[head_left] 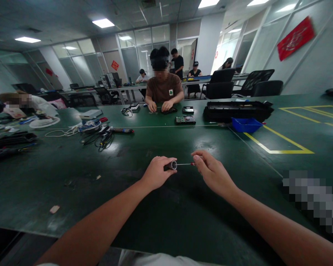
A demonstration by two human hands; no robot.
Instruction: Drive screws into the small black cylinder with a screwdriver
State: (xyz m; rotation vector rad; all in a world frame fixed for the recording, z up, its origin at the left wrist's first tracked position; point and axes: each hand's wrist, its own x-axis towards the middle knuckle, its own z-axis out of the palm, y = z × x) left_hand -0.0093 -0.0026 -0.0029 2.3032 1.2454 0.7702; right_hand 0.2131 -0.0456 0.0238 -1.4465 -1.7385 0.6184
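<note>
Just above the green table (144, 199), my left hand (157, 171) is closed around a dark cylindrical part (170, 165). Its round, silvery-rimmed open end faces right. My right hand (211, 170) grips a screwdriver (192, 164) by its red handle, most of which is hidden by the fingers. The thin metal shaft runs left, level, and its tip reaches the cylinder's open end. How deep the tip sits inside I cannot tell.
Cables and a soldering-iron-like tool (123, 130) lie to the left. Across the table a person (164, 87) works beside hard drives (185, 119). A long black housing (237, 111) and a blue tray (246, 125) stand at the right. A blurred-out object (316, 201) lies near right.
</note>
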